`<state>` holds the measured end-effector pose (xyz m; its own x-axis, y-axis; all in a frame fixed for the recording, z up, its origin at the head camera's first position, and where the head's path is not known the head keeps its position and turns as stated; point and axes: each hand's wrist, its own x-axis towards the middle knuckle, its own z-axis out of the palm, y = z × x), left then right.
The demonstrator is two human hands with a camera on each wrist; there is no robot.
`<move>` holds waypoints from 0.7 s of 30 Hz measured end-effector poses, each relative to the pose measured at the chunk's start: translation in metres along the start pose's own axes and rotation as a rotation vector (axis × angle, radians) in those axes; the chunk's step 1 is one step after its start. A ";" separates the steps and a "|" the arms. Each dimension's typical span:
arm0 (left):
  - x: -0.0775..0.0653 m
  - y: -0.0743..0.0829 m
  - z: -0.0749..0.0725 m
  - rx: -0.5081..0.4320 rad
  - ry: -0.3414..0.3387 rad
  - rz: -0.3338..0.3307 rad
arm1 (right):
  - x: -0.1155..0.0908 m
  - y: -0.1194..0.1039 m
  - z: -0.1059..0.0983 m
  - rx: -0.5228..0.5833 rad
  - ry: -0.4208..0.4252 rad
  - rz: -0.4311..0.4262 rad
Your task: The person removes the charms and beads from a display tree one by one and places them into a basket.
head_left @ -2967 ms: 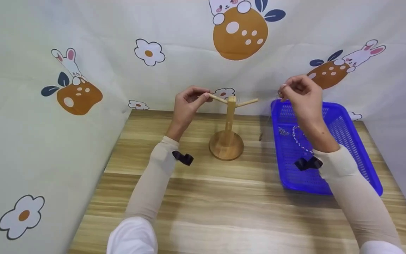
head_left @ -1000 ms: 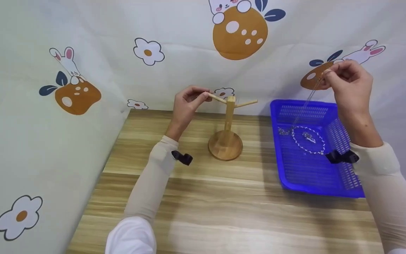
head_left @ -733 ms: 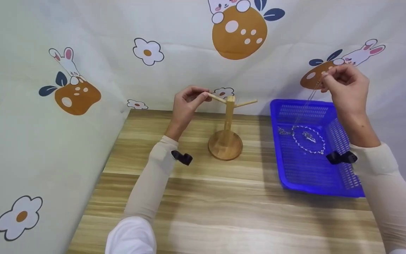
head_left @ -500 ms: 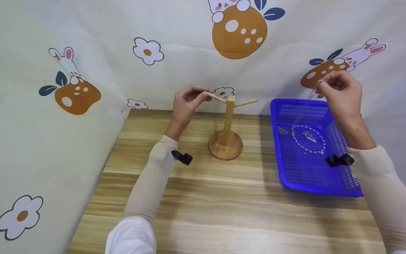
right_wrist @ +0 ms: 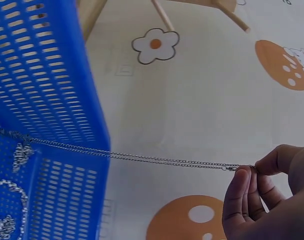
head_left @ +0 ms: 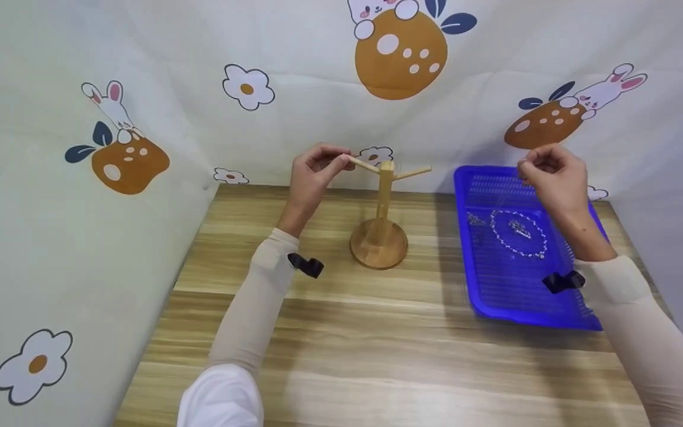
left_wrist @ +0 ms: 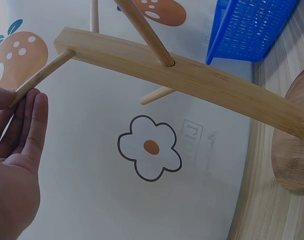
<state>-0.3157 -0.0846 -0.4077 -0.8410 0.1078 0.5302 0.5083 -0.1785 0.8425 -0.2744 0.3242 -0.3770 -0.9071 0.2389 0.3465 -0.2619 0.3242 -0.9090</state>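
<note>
My left hand [head_left: 316,175] pinches the end of an upper peg [left_wrist: 44,77] on a wooden jewelry stand [head_left: 385,196] between thumb and fingers. The stand is upright on its round base, with several pegs seen in the left wrist view. High above the blue basket [head_left: 472,279], my right hand [head_left: 558,178] pinches a thin silver chain necklace [right_wrist: 167,160] by its clasp end. Its doubled strands run taut down into the basket, where the far end meets a bunched bit of chain [right_wrist: 22,156].
Inside the basket lie a beaded necklace [head_left: 542,256] in a loop and a small heap of silvery jewelry [head_left: 519,228] within that loop. The basket sits right of the stand on the wooden table [head_left: 341,356]. Printed cloth [head_left: 306,35] walls the back and sides.
My right hand first moved right and up over the basket, drawing a chain into view, then came down and left over the last second. The left hand stays on the peg.
</note>
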 end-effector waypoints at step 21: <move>-0.001 0.001 0.000 0.007 0.004 -0.019 | -0.013 0.037 0.004 -0.252 -0.114 0.019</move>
<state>-0.3143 -0.0850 -0.4076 -0.8514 0.1070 0.5135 0.4934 -0.1691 0.8532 -0.2740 0.3290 -0.4160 -0.9461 0.1475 0.2883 -0.1666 0.5417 -0.8239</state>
